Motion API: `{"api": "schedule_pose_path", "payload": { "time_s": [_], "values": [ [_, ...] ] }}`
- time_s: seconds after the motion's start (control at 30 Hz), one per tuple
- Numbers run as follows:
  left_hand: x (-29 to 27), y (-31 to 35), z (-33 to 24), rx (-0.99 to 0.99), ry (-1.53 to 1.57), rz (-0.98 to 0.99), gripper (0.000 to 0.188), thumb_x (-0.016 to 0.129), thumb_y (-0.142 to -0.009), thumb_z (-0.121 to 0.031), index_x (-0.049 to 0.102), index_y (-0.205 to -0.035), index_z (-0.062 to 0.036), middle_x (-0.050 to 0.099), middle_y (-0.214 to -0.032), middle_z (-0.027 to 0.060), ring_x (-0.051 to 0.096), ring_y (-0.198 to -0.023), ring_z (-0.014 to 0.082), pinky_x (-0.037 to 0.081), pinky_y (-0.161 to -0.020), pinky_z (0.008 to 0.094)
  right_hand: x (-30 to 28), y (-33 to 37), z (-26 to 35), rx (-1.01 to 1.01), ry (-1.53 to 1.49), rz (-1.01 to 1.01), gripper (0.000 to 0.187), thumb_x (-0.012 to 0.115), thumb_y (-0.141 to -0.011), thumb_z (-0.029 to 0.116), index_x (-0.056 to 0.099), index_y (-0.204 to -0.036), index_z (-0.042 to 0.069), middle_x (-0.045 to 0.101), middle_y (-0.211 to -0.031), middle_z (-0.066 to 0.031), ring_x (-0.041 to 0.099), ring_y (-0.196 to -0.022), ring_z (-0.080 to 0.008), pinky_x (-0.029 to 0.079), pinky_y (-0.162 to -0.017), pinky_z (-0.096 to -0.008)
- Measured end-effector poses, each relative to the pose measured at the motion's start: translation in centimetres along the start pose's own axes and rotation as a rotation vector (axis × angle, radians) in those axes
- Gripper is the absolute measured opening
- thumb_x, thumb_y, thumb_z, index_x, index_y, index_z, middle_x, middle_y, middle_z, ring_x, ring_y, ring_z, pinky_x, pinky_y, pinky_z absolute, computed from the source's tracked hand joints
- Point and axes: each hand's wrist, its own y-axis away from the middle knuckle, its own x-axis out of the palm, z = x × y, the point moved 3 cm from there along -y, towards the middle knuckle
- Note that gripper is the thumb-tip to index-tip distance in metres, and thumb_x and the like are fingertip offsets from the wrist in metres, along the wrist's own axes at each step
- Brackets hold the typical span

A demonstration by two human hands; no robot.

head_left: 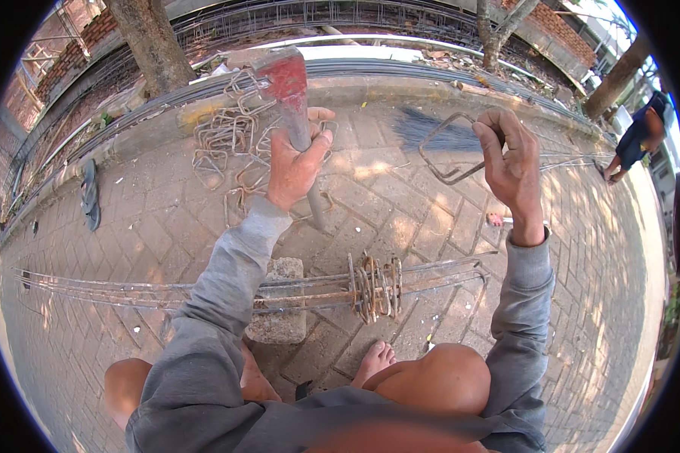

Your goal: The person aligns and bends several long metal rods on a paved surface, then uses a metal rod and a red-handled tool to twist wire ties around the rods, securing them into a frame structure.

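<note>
My left hand (298, 162) is wrapped round the pipe-like grey handle of a hatchet (283, 79), whose worn red head points up. A bent rod shows beside its fingers; whether that is held too I cannot tell. Between thumb and fingers of my right hand (510, 155), a rusty square rebar stirrup (428, 162) is pinched, raised off the ground. Below both hands, long rebar rods (143, 293) run left to right across a rough concrete block (283, 328). Several stirrups (375, 288) are bunched upright around the rods, right of the block.
A heap of loose stirrups (234, 136) lies near the kerb (355, 92). Dark thin wires (434, 130) rest beyond my right hand. A sandal (90, 196) lies at far left. Another person (642, 132) is at far right. Trees (155, 45) stand behind the kerb.
</note>
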Motion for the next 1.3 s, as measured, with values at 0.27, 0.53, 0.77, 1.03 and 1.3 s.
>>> {"api": "schedule_pose_path", "payload": {
  "time_s": [0.27, 0.53, 0.77, 1.03, 1.3],
  "values": [
    [1.0, -1.9, -1.7, 0.108, 0.0, 0.159, 0.038, 0.077, -0.088, -0.018, 0.068, -0.121, -0.003, 0.058, -0.08, -0.0049, 0.054, -0.07, 0.0061, 0.044, -0.064, 0.0265, -3.7, -5.7, 11.4, -0.132, -0.198, 0.011, 0.012, 0.071, -0.095, 0.009, 0.065, -0.092, 0.0, 0.06, -0.077, -0.0041, 0.052, -0.063, -0.0112, 0.041, -0.056, -0.0284],
    [-0.1, -0.5, -2.4, -0.076, 0.138, 0.324, 0.054, 0.083, -0.083, -0.024, 0.066, -0.129, -0.002, 0.066, -0.098, 0.0031, 0.065, -0.088, 0.014, 0.051, -0.081, 0.0316, 3.9, -7.1, 13.6, -0.272, -0.236, -0.081, 0.007, 0.071, -0.09, 0.003, 0.064, -0.089, 0.001, 0.066, -0.077, -0.0106, 0.063, -0.062, -0.0206, 0.047, -0.056, -0.0345],
    [-3.1, -0.8, -1.3, -0.292, 0.792, 0.369, 0.054, 0.06, -0.097, -0.032, 0.059, -0.132, 0.0087, 0.067, -0.099, 0.0138, 0.066, -0.086, 0.0232, 0.051, -0.077, 0.0355, 6.3, -6.9, 12.2, -0.245, -0.295, -0.072, 0.011, 0.074, -0.094, 0.01, 0.068, -0.093, 0.001, 0.068, -0.081, -0.0078, 0.062, -0.069, -0.0163, 0.05, -0.064, -0.0304],
    [-2.5, -2.5, 0.3, -0.197, 0.938, 0.449, 0.053, 0.052, -0.105, -0.035, 0.056, -0.139, 0.0056, 0.069, -0.11, 0.0245, 0.062, -0.073, 0.0238, 0.048, -0.063, 0.0349, 8.5, -8.3, 12.7, -0.395, -0.251, -0.119, 0.011, 0.073, -0.091, 0.006, 0.069, -0.1, 0.0, 0.068, -0.082, -0.0093, 0.064, -0.068, -0.0212, 0.05, -0.06, -0.0321],
    [-1.8, -3.1, 1.0, -0.242, 0.9, 0.445, 0.042, 0.053, -0.103, -0.036, 0.063, -0.124, -0.0018, 0.07, -0.101, 0.0125, 0.061, -0.073, 0.0227, 0.045, -0.066, 0.0336, 10.0, -6.9, 13.2, -0.633, 0.002, -0.36, 0.033, 0.066, -0.087, -0.009, 0.066, -0.12, -0.001, 0.059, -0.082, -0.011, 0.056, -0.064, -0.0236, 0.045, -0.054, -0.0355]
  ]
}}
